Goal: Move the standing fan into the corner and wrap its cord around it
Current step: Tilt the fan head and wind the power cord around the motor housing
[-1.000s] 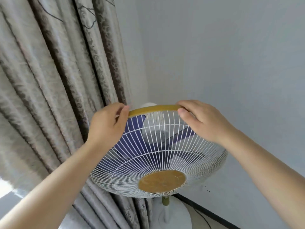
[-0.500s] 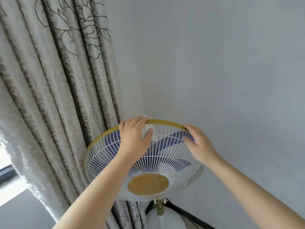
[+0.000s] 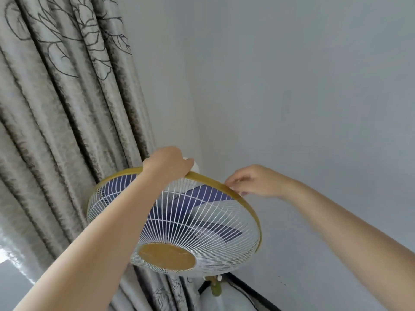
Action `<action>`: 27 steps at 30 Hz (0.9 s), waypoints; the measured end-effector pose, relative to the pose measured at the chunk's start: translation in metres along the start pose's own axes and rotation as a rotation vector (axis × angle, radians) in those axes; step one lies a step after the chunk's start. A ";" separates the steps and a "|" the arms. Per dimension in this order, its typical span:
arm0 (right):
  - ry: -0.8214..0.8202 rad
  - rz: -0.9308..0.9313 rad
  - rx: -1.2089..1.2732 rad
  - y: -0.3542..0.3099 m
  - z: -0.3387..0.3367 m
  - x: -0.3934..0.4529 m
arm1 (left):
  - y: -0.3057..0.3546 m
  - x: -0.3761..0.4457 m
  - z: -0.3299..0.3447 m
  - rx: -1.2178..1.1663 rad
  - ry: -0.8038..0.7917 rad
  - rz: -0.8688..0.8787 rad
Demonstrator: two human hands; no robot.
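- The standing fan (image 3: 179,223) stands in the corner, between the curtain (image 3: 62,122) and the grey wall (image 3: 314,108), head tilted upward
- Left hand (image 3: 167,164): fingers curled over the top of the yellow rim (image 3: 249,208), clamped on it
- Right hand (image 3: 258,181): fingers pinched together at the rim, further along from the left hand; what they pinch cannot be told
- Handling, judged: top-heavy on a thin pole (image 3: 215,288); the wire guard (image 3: 213,239) flexes, so hold the stiff rim or pole
- The cord (image 3: 244,288) lies below the guard, not yet wrapped
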State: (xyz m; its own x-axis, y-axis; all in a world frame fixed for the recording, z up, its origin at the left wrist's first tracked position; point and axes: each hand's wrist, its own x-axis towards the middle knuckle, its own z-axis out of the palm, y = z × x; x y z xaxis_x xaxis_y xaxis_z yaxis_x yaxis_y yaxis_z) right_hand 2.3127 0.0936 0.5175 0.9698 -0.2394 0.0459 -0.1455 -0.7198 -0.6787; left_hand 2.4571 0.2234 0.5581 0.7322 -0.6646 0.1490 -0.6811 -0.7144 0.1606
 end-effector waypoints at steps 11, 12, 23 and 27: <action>-0.238 -0.057 0.342 0.087 -0.007 0.090 | -0.009 -0.001 -0.001 0.079 -0.047 -0.237; -0.264 -0.012 0.357 0.091 -0.001 0.100 | -0.005 0.000 -0.003 0.077 -0.059 -0.267; -0.417 0.088 0.258 0.117 0.123 0.164 | 0.007 0.019 0.015 0.274 -0.176 -0.564; -0.492 0.121 0.316 0.127 0.132 0.166 | -0.002 0.013 0.013 0.296 -0.277 -0.544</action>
State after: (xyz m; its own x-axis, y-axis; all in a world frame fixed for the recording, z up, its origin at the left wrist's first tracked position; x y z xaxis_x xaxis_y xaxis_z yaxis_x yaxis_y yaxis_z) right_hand 2.4811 0.0487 0.3422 0.9375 0.0765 -0.3395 -0.2690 -0.4597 -0.8463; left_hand 2.4683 0.2135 0.5465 0.9706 -0.1965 -0.1390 -0.2155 -0.9668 -0.1377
